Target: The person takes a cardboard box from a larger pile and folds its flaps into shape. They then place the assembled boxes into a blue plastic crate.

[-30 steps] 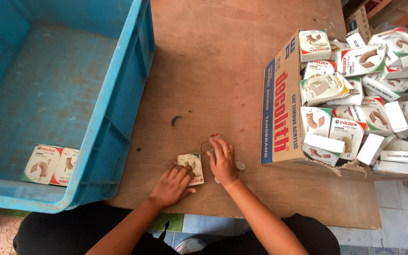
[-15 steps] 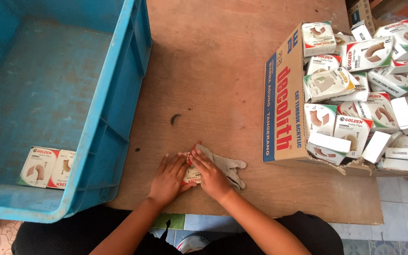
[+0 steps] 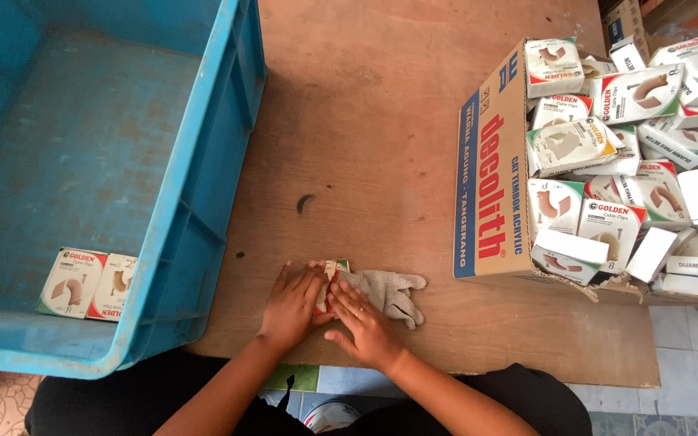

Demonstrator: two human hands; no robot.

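Left hand (image 3: pixel 291 308): fingers flat, pressing a small box (image 3: pixel 330 277) down on the wooden bench (image 3: pixel 365 145) | Right hand (image 3: pixel 365 324): fingers loosely spread, pushing the same box from the other side | Box: near the bench's front edge, touching a grey work glove (image 3: pixel 389 292) | Two like boxes (image 3: pixel 87 282) lie in the blue crate (image 3: pixel 195 210)

Small box (image 3: pixel 333 278) mostly covered by both hands; carton (image 3: pixel 490 173) contents cut off at right edge.
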